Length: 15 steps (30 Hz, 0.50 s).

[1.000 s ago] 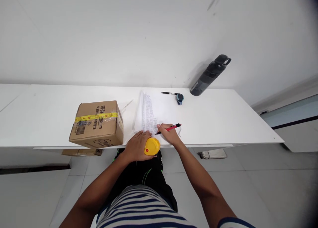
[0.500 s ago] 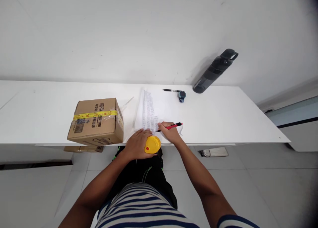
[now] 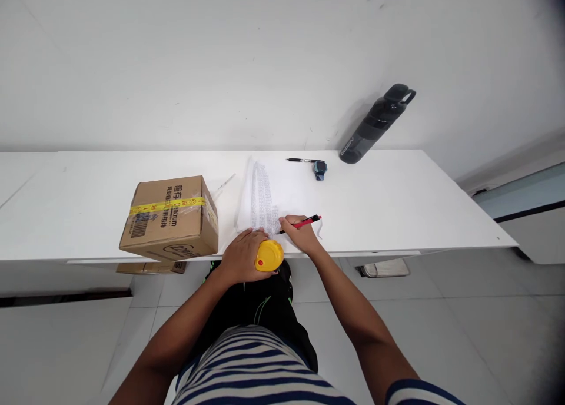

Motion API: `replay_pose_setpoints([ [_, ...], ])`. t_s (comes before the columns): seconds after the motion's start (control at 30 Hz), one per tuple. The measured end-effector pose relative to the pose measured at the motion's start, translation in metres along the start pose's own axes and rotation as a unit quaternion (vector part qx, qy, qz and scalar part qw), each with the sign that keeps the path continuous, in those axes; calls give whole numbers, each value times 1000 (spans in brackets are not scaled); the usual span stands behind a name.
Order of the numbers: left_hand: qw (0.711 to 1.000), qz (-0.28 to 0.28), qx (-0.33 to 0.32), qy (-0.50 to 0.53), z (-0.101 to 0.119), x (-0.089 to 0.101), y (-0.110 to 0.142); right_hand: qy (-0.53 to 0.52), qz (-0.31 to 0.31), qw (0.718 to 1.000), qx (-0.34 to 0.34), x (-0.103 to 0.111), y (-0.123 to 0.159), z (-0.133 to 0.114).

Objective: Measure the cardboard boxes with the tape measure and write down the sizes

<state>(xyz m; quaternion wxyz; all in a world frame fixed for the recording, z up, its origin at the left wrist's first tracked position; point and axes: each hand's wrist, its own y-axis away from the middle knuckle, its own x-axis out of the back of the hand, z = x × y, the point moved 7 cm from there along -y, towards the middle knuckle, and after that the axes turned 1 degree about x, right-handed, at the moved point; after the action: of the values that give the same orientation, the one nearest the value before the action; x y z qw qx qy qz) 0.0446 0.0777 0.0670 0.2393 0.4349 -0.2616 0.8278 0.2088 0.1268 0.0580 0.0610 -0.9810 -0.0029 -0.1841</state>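
Note:
My left hand (image 3: 242, 256) rests at the table's front edge, its fingers at the lower end of the printed sheets (image 3: 261, 202). Between its thumb and fingers sits a rounded yellow object (image 3: 269, 255) with a small red spot; its underside is hidden and its kind is unclear. In my right hand (image 3: 300, 233) is a red and black pen (image 3: 312, 219), tilted, its tip down at the paper's lower right. The writing under the tip is too small to read. The sheets lie in a stack with dense lines of text.
A taped cardboard box (image 3: 166, 216) stands left of the paper, a thin clear stick (image 3: 226, 182) beside it. Behind are a black pen (image 3: 300, 159), a dark watch (image 3: 320, 169) and a black bottle (image 3: 375, 125) near the wall. Another box (image 3: 150, 268) is below the table.
The view shifts slightly. My right hand and the pen move very little at the paper; my left hand keeps its place with the yellow object.

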Motion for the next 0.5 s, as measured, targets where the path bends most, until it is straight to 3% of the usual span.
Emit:
replay_pose_setpoints([
  [0.5, 1000, 4, -2, -14, 1, 1, 0, -16, 14, 1000, 0, 2, 1, 2],
])
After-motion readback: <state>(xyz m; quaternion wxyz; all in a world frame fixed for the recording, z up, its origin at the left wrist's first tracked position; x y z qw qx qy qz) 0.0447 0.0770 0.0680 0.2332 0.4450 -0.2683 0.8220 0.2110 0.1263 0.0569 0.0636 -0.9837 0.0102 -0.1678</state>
